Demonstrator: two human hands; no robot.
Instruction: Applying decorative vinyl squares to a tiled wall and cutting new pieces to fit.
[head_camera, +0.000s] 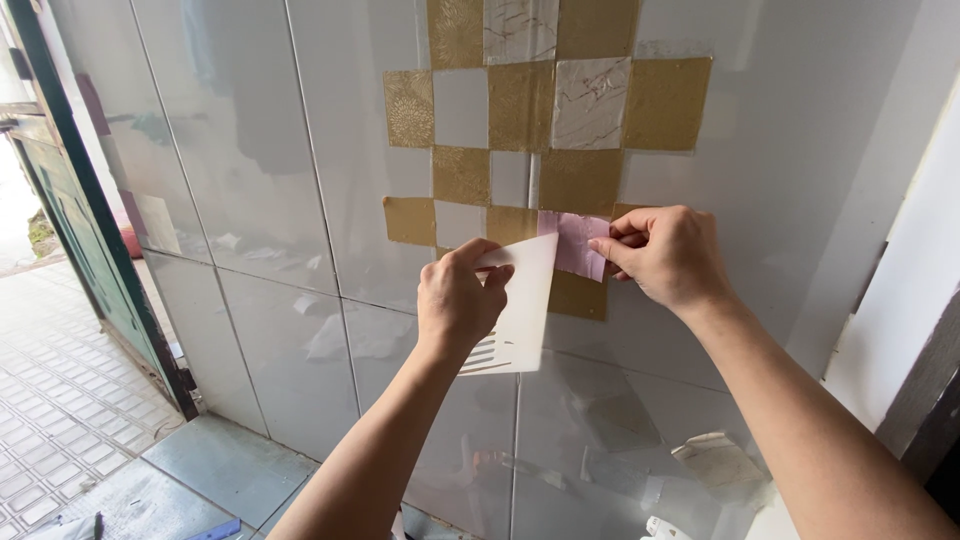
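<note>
A pink square sticker (576, 243) sits against the glossy white tiled wall (250, 180), within a checker pattern of gold squares (520, 105) and marbled white squares (590, 102). My left hand (457, 298) pinches the white backing sheet (518, 312), which hangs peeled down from the sticker's left edge. My right hand (665, 255) holds the sticker's right edge between thumb and fingers, close to the wall.
A dark green door frame (95, 230) stands at the left, beside a pale tiled floor (60, 400). A grey floor slab (225, 465) lies below the wall. A white post (905, 300) rises at the right.
</note>
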